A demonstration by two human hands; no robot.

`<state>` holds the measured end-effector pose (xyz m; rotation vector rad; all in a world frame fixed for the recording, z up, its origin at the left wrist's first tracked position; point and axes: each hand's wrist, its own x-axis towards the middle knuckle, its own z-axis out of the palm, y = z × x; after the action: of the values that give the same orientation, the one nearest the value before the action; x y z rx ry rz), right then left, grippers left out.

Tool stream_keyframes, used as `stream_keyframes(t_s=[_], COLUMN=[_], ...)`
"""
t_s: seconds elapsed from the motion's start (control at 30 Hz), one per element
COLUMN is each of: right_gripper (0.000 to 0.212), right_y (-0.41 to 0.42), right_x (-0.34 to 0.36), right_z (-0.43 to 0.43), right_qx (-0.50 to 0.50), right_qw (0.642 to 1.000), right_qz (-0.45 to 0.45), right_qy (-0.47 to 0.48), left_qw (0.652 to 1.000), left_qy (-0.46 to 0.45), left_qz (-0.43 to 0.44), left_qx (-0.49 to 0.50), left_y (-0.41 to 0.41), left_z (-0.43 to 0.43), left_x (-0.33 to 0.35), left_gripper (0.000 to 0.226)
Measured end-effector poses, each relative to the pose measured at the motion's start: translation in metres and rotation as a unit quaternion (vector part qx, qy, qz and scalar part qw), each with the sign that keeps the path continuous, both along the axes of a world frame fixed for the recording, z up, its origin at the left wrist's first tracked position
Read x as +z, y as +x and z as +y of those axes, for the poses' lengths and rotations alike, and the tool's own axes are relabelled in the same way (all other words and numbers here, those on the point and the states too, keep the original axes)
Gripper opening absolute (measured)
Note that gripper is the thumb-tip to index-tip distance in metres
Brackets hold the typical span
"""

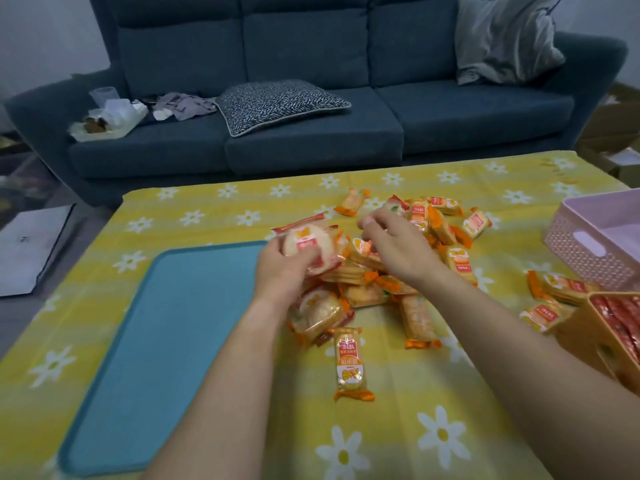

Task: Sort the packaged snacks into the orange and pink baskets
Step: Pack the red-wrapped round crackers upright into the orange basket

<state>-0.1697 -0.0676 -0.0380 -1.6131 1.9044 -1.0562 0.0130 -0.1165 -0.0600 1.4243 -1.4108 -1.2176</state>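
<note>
Packet (306, 245) gripped in left hand (280, 270), right hand (394, 242) curled over snack pile (363, 293), grasp unclear

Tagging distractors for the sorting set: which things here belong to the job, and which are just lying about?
Job: snack pile, round pack gripped by left hand, right hand over the pile, pink basket, orange basket.
Lying about: blue tray, sofa, patterned cushion, grey pillow.

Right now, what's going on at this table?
A person is sorting a pile of snack packets on the yellow tablecloth. The left hand grips a round packet over the pile; the right hand reaches into the pile, grip unclear. The orange basket at right holds red packets; the pink basket sits behind it.
</note>
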Motion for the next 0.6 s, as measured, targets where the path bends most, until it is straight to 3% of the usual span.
stream_keyframes(t_s=[0.07, 0.13, 0.2, 0.27, 0.33, 0.43, 0.53, 0.6], right_gripper=[0.032, 0.041, 0.047, 0.045, 0.042, 0.039, 0.036, 0.029], right_y=[0.010, 0.024, 0.034, 0.033, 0.027, 0.016, 0.006, -0.007], right_x=[-0.014, -0.031, -0.040, -0.043, -0.040, -0.034, -0.019, -0.007], right_z=[-0.005, -0.006, -0.004, 0.000, 0.004, 0.009, 0.011, 0.006], right_qx=[0.065, 0.171, 0.194, 0.179, 0.180, 0.193, 0.208, 0.159], right_qw=[0.986, 0.941, 0.908, 0.892, 0.884, 0.881, 0.899, 0.941], right_qz=[0.155, 0.285, 0.359, 0.408, 0.425, 0.416, 0.353, 0.272], right_qy=[0.024, 0.067, 0.094, 0.075, 0.076, 0.113, 0.156, 0.123], left_qw=[0.994, 0.971, 0.957, 0.954, 0.951, 0.949, 0.945, 0.960], left_qy=[0.027, 0.078, 0.104, 0.112, 0.110, 0.125, 0.153, 0.132], left_qz=[-0.105, -0.202, -0.234, -0.238, -0.245, -0.224, -0.209, -0.182], left_qx=[-0.006, -0.097, -0.135, -0.144, -0.155, -0.184, -0.201, -0.165], left_y=[0.016, 0.020, 0.021, 0.022, 0.019, 0.012, 0.014, 0.017], left_z=[-0.005, 0.003, 0.006, 0.008, 0.008, 0.010, 0.008, 0.005], left_x=[-0.008, -0.010, -0.015, -0.017, -0.019, -0.019, -0.013, -0.003], left_gripper=[0.026, 0.035, 0.057, 0.048, 0.027, 0.015, 0.033, 0.039])
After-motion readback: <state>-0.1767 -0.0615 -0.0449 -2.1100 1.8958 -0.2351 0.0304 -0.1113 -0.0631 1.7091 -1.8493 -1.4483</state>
